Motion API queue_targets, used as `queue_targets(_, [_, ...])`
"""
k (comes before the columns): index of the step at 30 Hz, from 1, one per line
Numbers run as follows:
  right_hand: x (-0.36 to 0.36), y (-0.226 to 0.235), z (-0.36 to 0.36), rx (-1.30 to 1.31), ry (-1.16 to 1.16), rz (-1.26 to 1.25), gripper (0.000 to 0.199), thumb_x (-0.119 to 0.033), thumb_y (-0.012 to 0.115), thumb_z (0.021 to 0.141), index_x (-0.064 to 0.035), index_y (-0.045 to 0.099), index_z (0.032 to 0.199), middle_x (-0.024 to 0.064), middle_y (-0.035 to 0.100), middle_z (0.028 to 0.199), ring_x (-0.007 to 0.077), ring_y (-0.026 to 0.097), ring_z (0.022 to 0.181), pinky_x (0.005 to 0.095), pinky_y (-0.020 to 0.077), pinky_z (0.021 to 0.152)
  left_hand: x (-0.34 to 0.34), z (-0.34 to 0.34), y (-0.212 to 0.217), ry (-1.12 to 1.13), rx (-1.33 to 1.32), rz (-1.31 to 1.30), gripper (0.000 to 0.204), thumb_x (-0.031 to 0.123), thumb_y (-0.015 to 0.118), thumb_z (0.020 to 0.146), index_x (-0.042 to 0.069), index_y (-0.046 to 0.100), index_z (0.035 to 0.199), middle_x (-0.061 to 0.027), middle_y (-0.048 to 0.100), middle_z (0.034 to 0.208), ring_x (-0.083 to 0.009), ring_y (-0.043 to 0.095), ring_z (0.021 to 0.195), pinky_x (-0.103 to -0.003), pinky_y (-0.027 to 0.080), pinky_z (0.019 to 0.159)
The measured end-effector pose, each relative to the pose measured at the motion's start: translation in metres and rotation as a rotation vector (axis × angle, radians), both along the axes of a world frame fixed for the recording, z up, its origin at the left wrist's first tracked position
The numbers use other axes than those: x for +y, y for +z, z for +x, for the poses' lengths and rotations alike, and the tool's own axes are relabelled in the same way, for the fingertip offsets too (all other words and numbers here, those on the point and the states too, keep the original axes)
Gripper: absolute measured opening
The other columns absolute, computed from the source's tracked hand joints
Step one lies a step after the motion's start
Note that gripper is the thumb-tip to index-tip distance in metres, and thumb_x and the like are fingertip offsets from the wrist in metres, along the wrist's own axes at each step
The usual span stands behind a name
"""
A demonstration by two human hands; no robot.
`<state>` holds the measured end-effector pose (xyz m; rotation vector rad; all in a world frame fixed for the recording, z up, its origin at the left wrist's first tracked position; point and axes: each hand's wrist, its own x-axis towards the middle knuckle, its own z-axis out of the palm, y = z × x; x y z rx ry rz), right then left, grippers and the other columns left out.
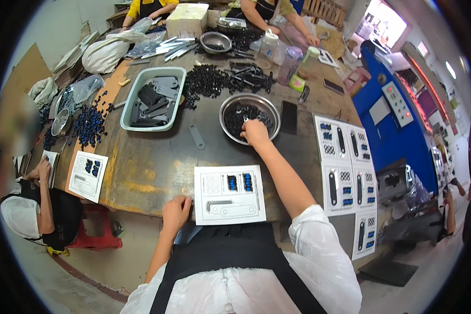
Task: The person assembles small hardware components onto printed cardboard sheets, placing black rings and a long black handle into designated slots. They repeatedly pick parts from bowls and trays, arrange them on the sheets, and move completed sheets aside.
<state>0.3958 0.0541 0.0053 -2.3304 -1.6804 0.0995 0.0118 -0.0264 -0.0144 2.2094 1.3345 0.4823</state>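
My right hand (pixel 255 132) reaches over the near rim of a round steel bowl (pixel 225 129), its fingers pinched together among small dark parts, some ring-like. A tiny pale glint shows at the fingertips; what they hold is too small to name. At the table's front edge rests my left hand (pixel 177 211), fingers curled in, with nothing seen in it. Just right of it lies a white printed sheet (pixel 230 186) with outline drawings. On the sheet are two groups of black-and-blue small parts (pixel 239 182) and an L-shaped hex key (pixel 219 203).
A pale green tub (pixel 180 99) holds grey and black flat plates; one grey plate (pixel 197 136) lies loose. Piles of black screws (pixel 204 81) spread behind. A dark phone (pixel 289 117) lies beside the bowl. Filled sheets (pixel 345 162) line the right. Co-workers sit left and across.
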Motion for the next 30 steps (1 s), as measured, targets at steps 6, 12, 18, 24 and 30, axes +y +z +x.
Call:
queue_targets(6, [-0.002, 0.004, 0.018, 0.094, 0.037, 0.136, 0.014, -0.015, 0.072, 0.082, -0.0090, 0.079, 0.093, 0.0204, 0.073, 0.089, 0.0372, 0.071, 0.087, 0.0465, 0.0569, 0.083, -0.003, -0.007, 0.004, -0.080, -0.097, 0.054, 0.024, 0.025, 0.061, 0.095, 0.005, 0.067, 0.085, -0.0158, 0.066, 0.082, -0.0379, 0.064, 0.075, -0.047, 0.049, 0.065])
queue_targets(12, [-0.028, 0.049, -0.021, 0.864, 0.050, 0.227, 0.025, -0.018, 0.077, 0.085, 0.0006, 0.076, 0.101, 0.0095, 0.077, 0.085, 0.0117, 0.073, 0.077, 0.0267, 0.0563, 0.070, 0.003, -0.007, -0.009, -0.074, 0.003, 0.120, 0.024, 0.027, 0.062, 0.094, 0.006, 0.065, 0.082, -0.0137, 0.066, 0.078, -0.0369, 0.064, 0.069, -0.047, 0.047, 0.060])
queue_targets(18, [-0.068, 0.028, -0.134, 0.509, 0.411, -0.145, 0.022, -0.018, 0.075, 0.079, -0.0061, 0.077, 0.097, 0.0160, 0.074, 0.084, 0.0332, 0.071, 0.078, 0.0382, 0.0556, 0.075, -0.003, -0.003, -0.014, -0.069, -0.104, 0.262, 0.015, 0.021, 0.066, 0.091, 0.009, 0.065, 0.082, -0.0097, 0.064, 0.075, -0.0318, 0.064, 0.065, -0.042, 0.047, 0.055])
queue_targets(24, [-0.066, 0.015, -0.127, 0.641, 0.347, -0.252, 0.020, -0.008, 0.077, 0.074, -0.0044, 0.077, 0.094, 0.0152, 0.075, 0.087, 0.0294, 0.073, 0.084, 0.0382, 0.0564, 0.079, 0.000, -0.002, -0.018, -0.105, -0.175, 0.291, 0.013, 0.019, 0.067, 0.090, 0.009, 0.065, 0.082, -0.0087, 0.064, 0.074, -0.0298, 0.063, 0.063, -0.040, 0.047, 0.056])
queue_targets(30, [-0.073, 0.021, -0.129, 0.595, 0.268, -0.070, 0.024, -0.001, 0.076, 0.074, -0.0019, 0.073, 0.098, 0.0139, 0.074, 0.094, 0.0284, 0.071, 0.089, 0.0365, 0.0553, 0.080, -0.004, -0.002, -0.013, -0.057, -0.107, 0.265, 0.011, 0.019, 0.066, 0.091, 0.010, 0.067, 0.085, -0.0063, 0.065, 0.077, -0.0266, 0.063, 0.062, -0.038, 0.047, 0.055])
